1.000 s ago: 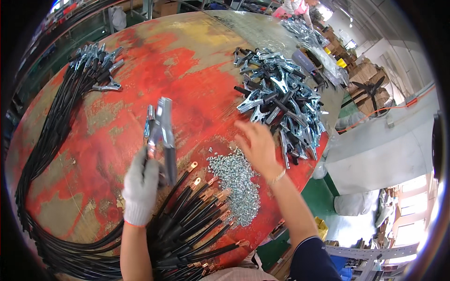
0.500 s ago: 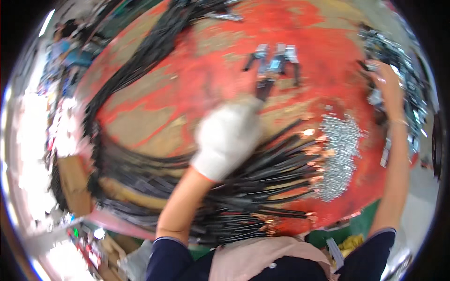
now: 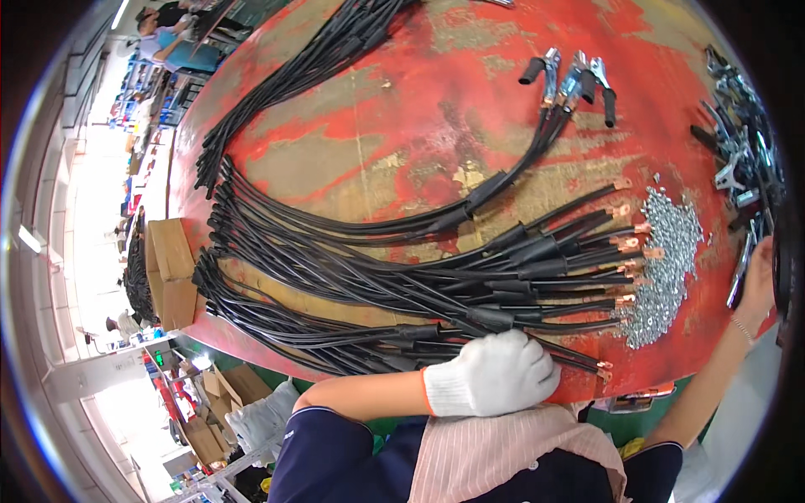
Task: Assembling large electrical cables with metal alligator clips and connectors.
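My left hand (image 3: pixel 501 377), in a white knit glove, lies at the near table edge with its fingers curled. Whatever it holds, if anything, is hidden. Beside it run black cables (image 3: pixel 402 281) with black sleeves and copper lugs (image 3: pixel 627 245) on their right ends. My bare right hand (image 3: pixel 759 281) is at the far right, by the near end of a pile of metal clamps (image 3: pixel 742 159); its fingers are partly hidden at the dark picture rim. A few clamps (image 3: pixel 572 84) joined to cables lie at the far middle.
Small silvery metal fasteners (image 3: pixel 667 268) form a heap right of the lugs. Another black cable bundle (image 3: pixel 293 75) crosses the far left of the worn red round table (image 3: pixel 419 126). A cardboard box (image 3: pixel 170 272) stands at its left edge. Another person (image 3: pixel 172 46) is far left.
My left hand has come down from mid-table to the near edge. My right hand has moved nearer me along the clamp pile. The view has also shifted.
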{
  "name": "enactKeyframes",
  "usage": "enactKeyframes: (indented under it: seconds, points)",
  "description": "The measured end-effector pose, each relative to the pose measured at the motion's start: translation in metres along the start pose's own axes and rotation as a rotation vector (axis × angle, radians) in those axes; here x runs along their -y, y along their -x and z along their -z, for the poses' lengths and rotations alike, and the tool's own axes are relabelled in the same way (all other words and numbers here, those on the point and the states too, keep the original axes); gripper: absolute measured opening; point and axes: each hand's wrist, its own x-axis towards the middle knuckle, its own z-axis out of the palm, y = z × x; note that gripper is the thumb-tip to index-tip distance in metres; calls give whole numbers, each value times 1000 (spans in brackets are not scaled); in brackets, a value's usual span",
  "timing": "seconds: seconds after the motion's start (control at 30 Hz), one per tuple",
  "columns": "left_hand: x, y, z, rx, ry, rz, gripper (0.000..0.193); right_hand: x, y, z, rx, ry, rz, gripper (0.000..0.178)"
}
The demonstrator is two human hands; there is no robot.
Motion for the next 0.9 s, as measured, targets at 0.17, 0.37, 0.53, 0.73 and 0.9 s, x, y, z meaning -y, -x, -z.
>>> enactKeyframes:
  seconds: [0.17,0.37,0.53,0.73,0.9]
  points:
    - [-23,8,-37,106,8,-152,29,-90,162,-49,-23,-553,-414,48]
    - [-23,3,-32,100,-292,-38,34,-108,251,-78,-120,-620,-403,41]
    - [-29,-3,-57,67,-322,61,31,-108,263,-80,-87,-624,-368,43]
    - [-29,-11,-56,52,-228,88,20,-109,261,-98,-50,-525,-331,44]
    - [-16,-22,-14,-45,-113,-9,18,-90,257,-97,-38,-654,-288,35]
